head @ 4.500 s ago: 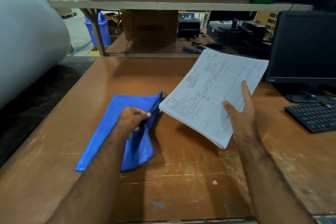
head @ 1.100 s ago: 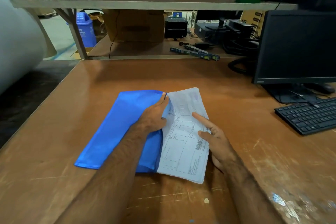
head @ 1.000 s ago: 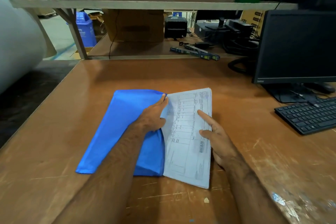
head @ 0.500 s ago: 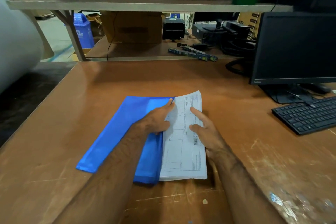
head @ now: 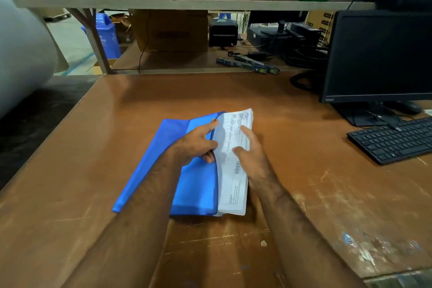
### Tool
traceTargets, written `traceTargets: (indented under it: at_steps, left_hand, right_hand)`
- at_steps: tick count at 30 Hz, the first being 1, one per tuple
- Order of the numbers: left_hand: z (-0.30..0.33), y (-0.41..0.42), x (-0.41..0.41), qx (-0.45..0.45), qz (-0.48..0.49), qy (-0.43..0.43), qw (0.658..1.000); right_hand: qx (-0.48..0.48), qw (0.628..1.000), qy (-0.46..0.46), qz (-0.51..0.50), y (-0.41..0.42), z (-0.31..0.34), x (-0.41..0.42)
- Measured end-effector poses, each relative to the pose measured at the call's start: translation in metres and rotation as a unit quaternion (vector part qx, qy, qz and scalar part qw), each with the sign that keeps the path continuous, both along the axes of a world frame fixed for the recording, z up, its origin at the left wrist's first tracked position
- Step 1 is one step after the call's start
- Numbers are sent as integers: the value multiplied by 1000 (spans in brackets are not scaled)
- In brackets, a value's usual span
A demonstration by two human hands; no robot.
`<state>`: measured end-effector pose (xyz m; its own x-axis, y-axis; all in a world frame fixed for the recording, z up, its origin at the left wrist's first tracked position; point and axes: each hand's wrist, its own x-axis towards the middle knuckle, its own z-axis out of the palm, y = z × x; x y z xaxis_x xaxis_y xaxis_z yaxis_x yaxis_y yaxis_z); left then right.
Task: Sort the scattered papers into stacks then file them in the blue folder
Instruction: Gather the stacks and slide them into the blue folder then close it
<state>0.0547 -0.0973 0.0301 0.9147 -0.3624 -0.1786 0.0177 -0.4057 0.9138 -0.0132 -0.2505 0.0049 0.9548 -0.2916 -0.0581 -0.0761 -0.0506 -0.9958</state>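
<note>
A folder [head: 194, 184] lies mid-desk [head: 304, 194] with a paper stack [head: 233, 180] partly inside its right opening; monitor [head: 378, 54] and keyboard [head: 395, 140] occupy the desk's right edge.

Table [head: 304, 194]: brown laminate-like top, smooth with a dull sheen, scratched and worn pale near the front edge. Blue folder [head: 196, 189]: thin, slightly glossy plastic, translucent. Papers [head: 235, 184]: matt white printed sheets. Keyboard [head: 395, 140]: matt black plastic. Monitor [head: 378, 58]: dark matt screen.
</note>
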Motion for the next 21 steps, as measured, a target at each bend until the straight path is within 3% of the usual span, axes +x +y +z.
traceTargets:
  at_steps: [3, 9, 17, 21]
  left_hand:
    - [2, 6, -4, -9, 0, 13, 1000]
    - [7, 4, -18, 42, -28, 8, 999]
    - [7, 2, -23, 58, -35, -2, 998]
    - [10, 1, -29, 48, -43, 8, 998]
  right_hand:
    - [-18, 1000, 1, -5, -4, 1, -2]
    - [62, 995, 37, 71, -12, 4, -8]
    - [25, 991, 88, 96, -15, -4, -10]
    - [-7, 993, 59, 99, -12, -1, -12]
